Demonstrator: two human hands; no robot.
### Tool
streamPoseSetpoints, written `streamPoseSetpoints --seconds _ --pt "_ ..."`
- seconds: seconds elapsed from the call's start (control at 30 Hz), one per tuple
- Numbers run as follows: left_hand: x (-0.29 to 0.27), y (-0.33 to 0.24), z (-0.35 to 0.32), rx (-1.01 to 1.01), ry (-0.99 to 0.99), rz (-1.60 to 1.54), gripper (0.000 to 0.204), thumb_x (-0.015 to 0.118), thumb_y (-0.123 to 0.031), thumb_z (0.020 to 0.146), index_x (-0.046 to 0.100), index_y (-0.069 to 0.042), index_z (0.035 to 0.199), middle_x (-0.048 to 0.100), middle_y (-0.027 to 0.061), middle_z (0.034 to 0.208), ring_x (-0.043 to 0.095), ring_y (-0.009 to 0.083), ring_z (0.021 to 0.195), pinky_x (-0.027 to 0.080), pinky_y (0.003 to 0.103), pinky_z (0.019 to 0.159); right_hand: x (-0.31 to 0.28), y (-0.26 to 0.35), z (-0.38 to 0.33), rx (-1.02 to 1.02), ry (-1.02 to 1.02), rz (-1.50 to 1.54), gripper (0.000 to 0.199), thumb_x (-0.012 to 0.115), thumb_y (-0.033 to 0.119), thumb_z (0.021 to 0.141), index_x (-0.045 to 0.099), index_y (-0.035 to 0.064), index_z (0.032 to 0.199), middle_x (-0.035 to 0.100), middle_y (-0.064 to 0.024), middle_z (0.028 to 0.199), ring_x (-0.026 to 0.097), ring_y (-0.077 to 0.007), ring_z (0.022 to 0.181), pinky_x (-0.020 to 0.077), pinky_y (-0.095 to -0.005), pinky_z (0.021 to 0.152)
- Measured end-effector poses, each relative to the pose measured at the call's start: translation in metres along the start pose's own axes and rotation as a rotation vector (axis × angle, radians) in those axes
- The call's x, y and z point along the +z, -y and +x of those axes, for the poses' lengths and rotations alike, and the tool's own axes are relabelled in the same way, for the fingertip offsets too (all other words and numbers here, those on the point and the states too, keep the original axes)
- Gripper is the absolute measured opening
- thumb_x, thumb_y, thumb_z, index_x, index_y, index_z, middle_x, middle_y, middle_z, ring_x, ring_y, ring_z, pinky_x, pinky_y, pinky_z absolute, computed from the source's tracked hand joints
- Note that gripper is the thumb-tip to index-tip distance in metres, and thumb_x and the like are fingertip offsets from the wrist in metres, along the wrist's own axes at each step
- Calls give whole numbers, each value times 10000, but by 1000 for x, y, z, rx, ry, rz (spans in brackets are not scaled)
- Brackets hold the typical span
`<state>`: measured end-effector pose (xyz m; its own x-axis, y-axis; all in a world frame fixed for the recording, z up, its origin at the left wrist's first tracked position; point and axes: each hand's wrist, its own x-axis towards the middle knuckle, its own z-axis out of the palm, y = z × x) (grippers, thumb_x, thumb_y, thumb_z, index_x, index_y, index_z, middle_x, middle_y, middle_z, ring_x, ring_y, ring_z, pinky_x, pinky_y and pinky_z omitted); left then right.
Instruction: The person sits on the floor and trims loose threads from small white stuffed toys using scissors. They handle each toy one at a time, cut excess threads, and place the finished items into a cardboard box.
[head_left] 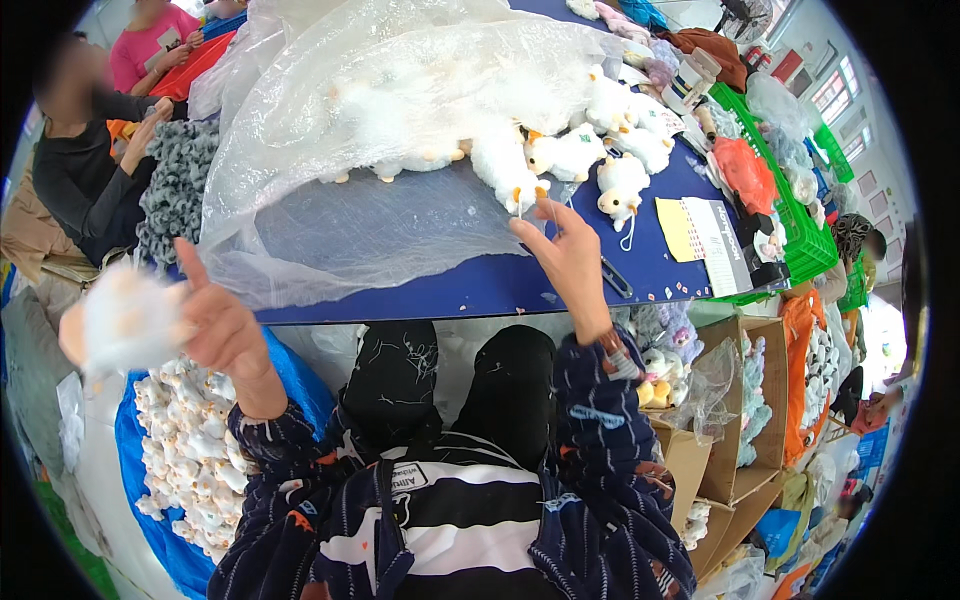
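Note:
My left hand (222,325) is over the left side, index finger stretched up and fingers apart. A white plush toy (128,318), smeared by motion, is just left of its fingertips and looks loose from them. My right hand (572,255) reaches over the table's front edge, with thumb and index finger apart. Its fingertips are close to the head of a white plush sheep (500,170) with orange-brown ears; whether they touch is unclear. More white plush sheep (622,185), one with a string loop, lie to the right. Clear plastic sheeting (350,110) covers part of the pile.
A blue bag (125,440) full of small white plush toys (190,440) stands below my left hand. On the blue table (400,285) are a box cutter (617,278) and yellow paper (680,228). Green crates (800,235) and cardboard boxes (760,440) line the right. People (85,170) sit at left.

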<state>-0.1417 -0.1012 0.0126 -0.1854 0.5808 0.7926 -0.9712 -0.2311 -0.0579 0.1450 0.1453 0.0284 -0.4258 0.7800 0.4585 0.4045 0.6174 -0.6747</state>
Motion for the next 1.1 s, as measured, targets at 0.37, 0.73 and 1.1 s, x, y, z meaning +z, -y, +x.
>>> streamPoseSetpoints --seconds 0.37,0.73,1.1 --pt "-39 127 64 -374 115 2270 728 800 -211 678 486 -25 1307 566 167 1240 604 320 1040 471 376 923 -31 46 -11 197 337 402 212 588 178 921 651 -9 842 569 -2 658 479 -47 562 357 -223 488" --pt "-63 163 40 -447 -535 1796 577 843 -191 635 486 -15 1053 608 83 918 598 119 857 497 283 735 -20 46 -23 584 98 1254 356 454 273 988 599 -38 1082 560 -18 758 332 -34 501 290 -202 438" --pt "-60 154 38 -580 -514 1786 546 825 -146 678 557 45 1114 532 62 1085 563 123 952 490 251 730 -2 23 -41 381 268 1053 244 634 185 921 601 7 1085 549 28 745 419 -21 548 338 -198 472"
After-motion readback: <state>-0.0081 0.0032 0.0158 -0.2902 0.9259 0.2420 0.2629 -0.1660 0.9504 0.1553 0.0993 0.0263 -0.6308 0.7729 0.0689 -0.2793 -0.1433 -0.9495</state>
